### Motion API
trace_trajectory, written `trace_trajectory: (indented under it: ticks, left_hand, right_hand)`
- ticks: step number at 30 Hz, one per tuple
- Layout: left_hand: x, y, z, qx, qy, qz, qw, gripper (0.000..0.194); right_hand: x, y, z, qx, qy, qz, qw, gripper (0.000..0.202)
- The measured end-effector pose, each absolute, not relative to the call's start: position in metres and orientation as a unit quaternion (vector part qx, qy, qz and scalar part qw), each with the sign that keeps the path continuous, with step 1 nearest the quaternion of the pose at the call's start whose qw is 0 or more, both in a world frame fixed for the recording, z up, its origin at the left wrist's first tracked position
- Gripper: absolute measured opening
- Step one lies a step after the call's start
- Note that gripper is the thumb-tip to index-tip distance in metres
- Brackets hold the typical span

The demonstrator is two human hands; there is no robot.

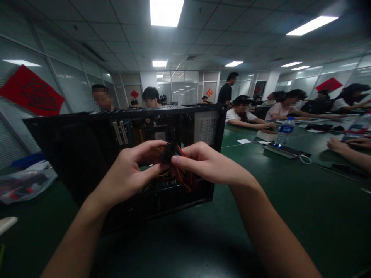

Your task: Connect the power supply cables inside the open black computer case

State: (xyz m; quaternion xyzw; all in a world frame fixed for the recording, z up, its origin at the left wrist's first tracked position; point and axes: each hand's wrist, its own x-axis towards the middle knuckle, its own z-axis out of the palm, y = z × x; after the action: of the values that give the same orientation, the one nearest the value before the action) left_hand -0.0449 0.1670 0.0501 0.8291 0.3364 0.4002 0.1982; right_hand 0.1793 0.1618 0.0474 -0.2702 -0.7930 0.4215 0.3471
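An open black computer case (pixel 87 154) stands on the green table, its inside facing me. Before the opening, my left hand (pixel 131 170) pinches a black connector (pixel 167 153) from the left. My right hand (pixel 207 162) is closed on the bundle of coloured cables (pixel 185 179) just right of that connector, thumb and fingers together. Red, orange and yellow wires hang below my fingers. Behind the hands, memory slots (pixel 124 132) and a silver power supply (pixel 205 127) with a label show inside the case. The connector's face is too dark to make out.
On the green table (pixel 278 204), a plastic bag (pixel 29 185) lies at the left. To the right are a water bottle (pixel 285 131) on a dark device, an open box (pixel 266 135) and white paper (pixel 244 141). Several people sit beyond; another person's hands (pixel 348 148) rest at the right edge.
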Motion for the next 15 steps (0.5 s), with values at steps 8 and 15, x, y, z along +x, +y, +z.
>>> trace_trajectory:
  ticks: [8,15]
  left_hand:
    - [-0.044,0.163,0.053,0.825,0.348,0.425,0.134,0.045]
    - [-0.047,0.161,0.055,0.838,0.337,0.420,0.092,0.047]
  right_hand:
    - [0.177,0.165,0.044,-0.274,-0.759,0.421,0.414,0.046]
    - [0.168,0.165,0.043,-0.260,-0.743,0.432,0.441,0.044]
